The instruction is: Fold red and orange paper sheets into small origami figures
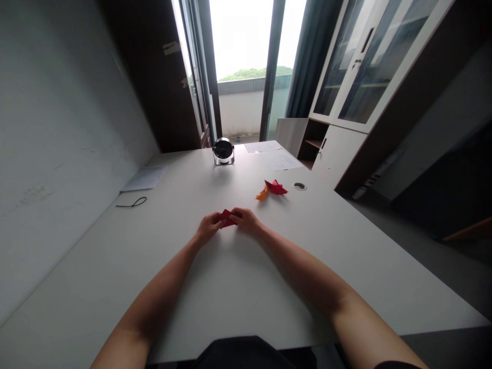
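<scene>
Between my two hands is a small folded piece of red paper [227, 217], held just above the white table. My left hand [209, 225] pinches its left side, thumb in front. On the right side, my right hand [245, 219] grips it with the thumb pressed on the near face. The fingers behind the paper are partly hidden. Beyond my right hand, an orange folded paper piece [262, 193] lies against a red folded paper piece [277, 187], both pointed like origami.
The white table [238, 287] meets a wall on the left. On it are a round black device on a metal stand [223, 151], a black cable loop [134, 203], papers at left [144, 178] and far right [282, 158], and a cable hole [300, 186]. A cabinet [346, 148] stands at right.
</scene>
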Demonstrator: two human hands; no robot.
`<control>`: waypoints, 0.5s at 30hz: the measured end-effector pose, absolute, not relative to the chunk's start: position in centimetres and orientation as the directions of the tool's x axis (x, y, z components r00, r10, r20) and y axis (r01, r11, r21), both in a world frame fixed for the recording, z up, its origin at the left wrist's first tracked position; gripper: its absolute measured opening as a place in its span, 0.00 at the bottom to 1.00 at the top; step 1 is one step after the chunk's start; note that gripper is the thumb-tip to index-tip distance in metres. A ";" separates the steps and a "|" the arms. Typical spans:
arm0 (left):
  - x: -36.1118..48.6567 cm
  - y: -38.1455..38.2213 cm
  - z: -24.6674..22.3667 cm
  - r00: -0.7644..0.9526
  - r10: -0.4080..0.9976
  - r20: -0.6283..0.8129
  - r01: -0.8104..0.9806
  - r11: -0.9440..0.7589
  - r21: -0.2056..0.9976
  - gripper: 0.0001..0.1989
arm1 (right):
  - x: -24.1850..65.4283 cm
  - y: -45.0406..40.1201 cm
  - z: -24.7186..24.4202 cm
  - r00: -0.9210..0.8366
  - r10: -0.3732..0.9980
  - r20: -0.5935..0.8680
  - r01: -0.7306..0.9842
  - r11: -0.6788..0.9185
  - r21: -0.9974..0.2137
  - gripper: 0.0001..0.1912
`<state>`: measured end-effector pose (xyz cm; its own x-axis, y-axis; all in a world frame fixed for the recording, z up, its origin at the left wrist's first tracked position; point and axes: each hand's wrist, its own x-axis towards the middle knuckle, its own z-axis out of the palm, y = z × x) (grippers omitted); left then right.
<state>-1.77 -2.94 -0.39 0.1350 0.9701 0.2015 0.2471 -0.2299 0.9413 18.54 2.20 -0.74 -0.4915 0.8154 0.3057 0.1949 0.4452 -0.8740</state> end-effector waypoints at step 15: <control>-1.7 -3.2 0.5 0.052 0.968 0.244 0.466 -0.239 0.852 0.18 | 18.2 1.5 0.1 -0.569 0.792 0.221 0.341 0.472 -0.813 0.19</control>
